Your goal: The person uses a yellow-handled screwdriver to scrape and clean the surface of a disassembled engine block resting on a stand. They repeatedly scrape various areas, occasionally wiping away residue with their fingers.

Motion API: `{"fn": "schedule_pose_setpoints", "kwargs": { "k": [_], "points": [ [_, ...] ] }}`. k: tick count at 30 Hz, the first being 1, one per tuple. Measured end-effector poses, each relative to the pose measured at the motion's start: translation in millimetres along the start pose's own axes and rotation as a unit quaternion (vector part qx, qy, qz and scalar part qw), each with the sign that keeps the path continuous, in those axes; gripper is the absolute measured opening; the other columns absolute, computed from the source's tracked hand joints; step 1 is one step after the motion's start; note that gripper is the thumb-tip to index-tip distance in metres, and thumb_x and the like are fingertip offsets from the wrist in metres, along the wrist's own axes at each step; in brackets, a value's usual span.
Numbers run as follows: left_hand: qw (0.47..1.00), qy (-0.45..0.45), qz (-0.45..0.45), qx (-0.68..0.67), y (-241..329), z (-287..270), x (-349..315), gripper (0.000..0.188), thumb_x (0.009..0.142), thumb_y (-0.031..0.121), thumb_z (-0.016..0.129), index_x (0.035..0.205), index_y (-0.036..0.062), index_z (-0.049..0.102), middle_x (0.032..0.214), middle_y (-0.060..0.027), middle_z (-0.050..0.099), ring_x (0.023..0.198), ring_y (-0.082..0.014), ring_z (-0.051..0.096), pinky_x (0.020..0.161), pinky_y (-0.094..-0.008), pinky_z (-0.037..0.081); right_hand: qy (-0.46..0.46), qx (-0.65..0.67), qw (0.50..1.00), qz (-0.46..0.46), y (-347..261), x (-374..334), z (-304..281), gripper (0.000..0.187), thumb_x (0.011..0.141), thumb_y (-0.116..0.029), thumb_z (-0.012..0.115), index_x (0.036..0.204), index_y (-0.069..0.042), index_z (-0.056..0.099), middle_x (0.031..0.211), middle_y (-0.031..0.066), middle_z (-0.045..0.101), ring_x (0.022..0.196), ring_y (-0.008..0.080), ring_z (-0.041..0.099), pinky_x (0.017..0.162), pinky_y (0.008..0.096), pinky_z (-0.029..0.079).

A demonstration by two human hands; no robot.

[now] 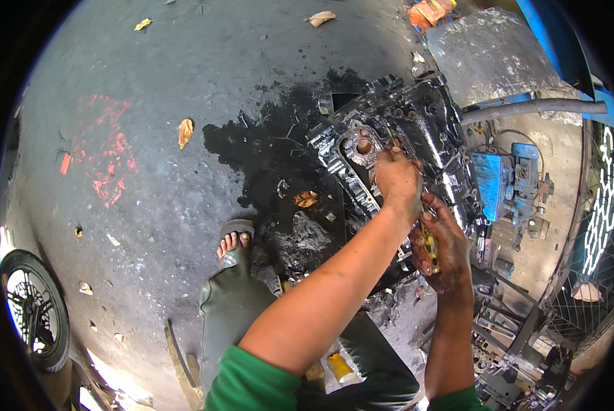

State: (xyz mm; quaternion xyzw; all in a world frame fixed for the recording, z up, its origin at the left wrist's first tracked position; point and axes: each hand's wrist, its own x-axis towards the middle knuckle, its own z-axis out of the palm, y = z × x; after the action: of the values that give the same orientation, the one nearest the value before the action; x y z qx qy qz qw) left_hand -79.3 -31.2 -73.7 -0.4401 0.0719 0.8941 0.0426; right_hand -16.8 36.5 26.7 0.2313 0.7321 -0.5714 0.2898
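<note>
A black, oil-wet engine block (423,130) lies on the floor ahead of me, slightly to the right. My left hand (397,179) reaches over it, fingers curled down beside a round bore in a metal housing (363,145). Whatever those fingers pinch is hidden beneath them. Just behind and to the right, my right hand (445,243) is wrapped around a yellow-handled tool (430,248). The tool's working end is out of sight, and its exact kind cannot be made out.
Dark oil (252,147) covers the concrete left of the block. A blue machine part (492,183) and grey pipe (536,108) stand right. Metal parts (506,363) pile up at lower right. A yellow container (340,368) lies by my leg; a wheel (34,312) is far left.
</note>
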Motion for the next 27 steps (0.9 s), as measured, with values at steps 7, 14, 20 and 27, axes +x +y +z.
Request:
{"fn": "schedule_pose_setpoints", "kwargs": {
  "k": [7,14,20,27],
  "points": [
    [0.999,-0.02,-0.03,-0.041,-7,-3,20,0.024,0.105,0.027,0.041,0.124,0.0151,0.052,0.066,0.0015,0.049,0.047,-0.0079,0.037,0.042,-0.0236,0.028,0.02,0.015,1.0,0.011,14,22,-6,0.041,0.096,-0.018,0.054,0.134,-0.009,0.043,0.065,0.0046,0.054,0.035,0.0078,0.041,0.03,0.0202,0.034],
    [0.999,-0.005,-0.004,0.034,-26,19,16,0.03,0.104,0.026,0.042,0.119,0.0046,0.057,0.07,-0.0051,0.057,0.055,-0.014,0.053,0.052,-0.031,0.043,0.028,0.055,0.998,0.016,-4,11,-19,0.041,0.097,-0.016,0.051,0.136,-0.009,0.039,0.064,0.0056,0.052,0.035,0.0095,0.042,0.029,0.0217,0.033],
    [0.987,0.109,0.069,0.096,-24,13,2,0.032,0.104,0.023,0.041,0.118,0.0019,0.059,0.083,-0.0142,0.066,0.069,-0.0249,0.062,0.068,-0.0383,0.049,-0.067,0.024,0.997,0.038,-14,6,-35,0.042,0.097,-0.018,0.054,0.135,-0.007,0.039,0.066,0.0066,0.052,0.036,0.0099,0.042,0.029,0.021,0.034],
    [0.991,0.048,0.056,0.107,-20,4,9,0.031,0.104,0.022,0.041,0.12,0.0022,0.059,0.08,-0.0079,0.061,0.064,-0.0168,0.055,0.063,-0.0351,0.046,-0.013,0.021,1.0,-0.004,9,12,-24,0.041,0.096,-0.016,0.056,0.134,-0.006,0.043,0.065,0.0063,0.054,0.036,0.0086,0.042,0.03,0.0207,0.035]
  ]
}}
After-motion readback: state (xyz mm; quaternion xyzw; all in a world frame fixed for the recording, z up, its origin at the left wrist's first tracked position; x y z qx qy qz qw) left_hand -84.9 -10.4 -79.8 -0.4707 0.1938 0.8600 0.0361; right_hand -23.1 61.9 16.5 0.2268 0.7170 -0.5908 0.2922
